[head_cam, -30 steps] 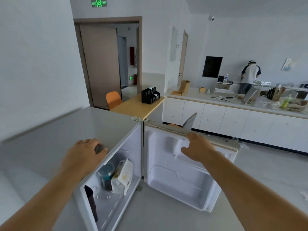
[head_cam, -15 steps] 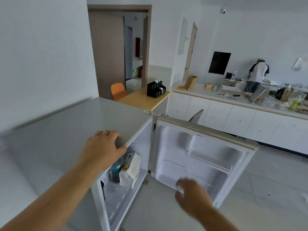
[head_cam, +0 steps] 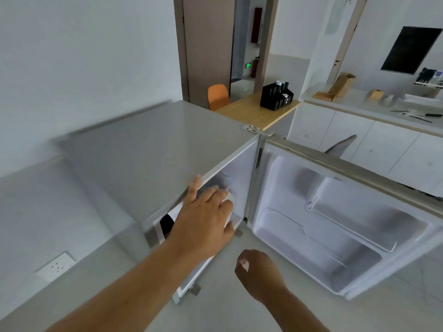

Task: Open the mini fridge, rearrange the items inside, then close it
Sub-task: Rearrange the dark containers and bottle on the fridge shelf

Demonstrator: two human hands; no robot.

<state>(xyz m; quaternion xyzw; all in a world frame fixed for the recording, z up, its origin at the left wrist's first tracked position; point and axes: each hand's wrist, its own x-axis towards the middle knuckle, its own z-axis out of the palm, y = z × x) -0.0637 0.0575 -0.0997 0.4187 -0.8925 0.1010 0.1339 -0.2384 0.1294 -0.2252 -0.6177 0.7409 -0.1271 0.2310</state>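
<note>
The mini fridge has a grey top and stands against the wall on the left. Its white door hangs wide open to the right, and its inner shelves hold nothing. My left hand is in front of the fridge opening just under the top edge, fingers spread, and it hides most of the inside. Beside the wrist a dark item shows, and a bit of a white carton shows at the fingertips. My right hand hovers over the floor below the opening, fingers curled, holding nothing.
A wall socket sits low on the left. Behind the fridge stand a wooden table with a black organizer and an orange chair. White counter cabinets and a grey chair back lie beyond the open door.
My left hand left the fridge top and came down in front of the opening. My right hand let go of the door's top edge and dropped low. The view tilted down.
</note>
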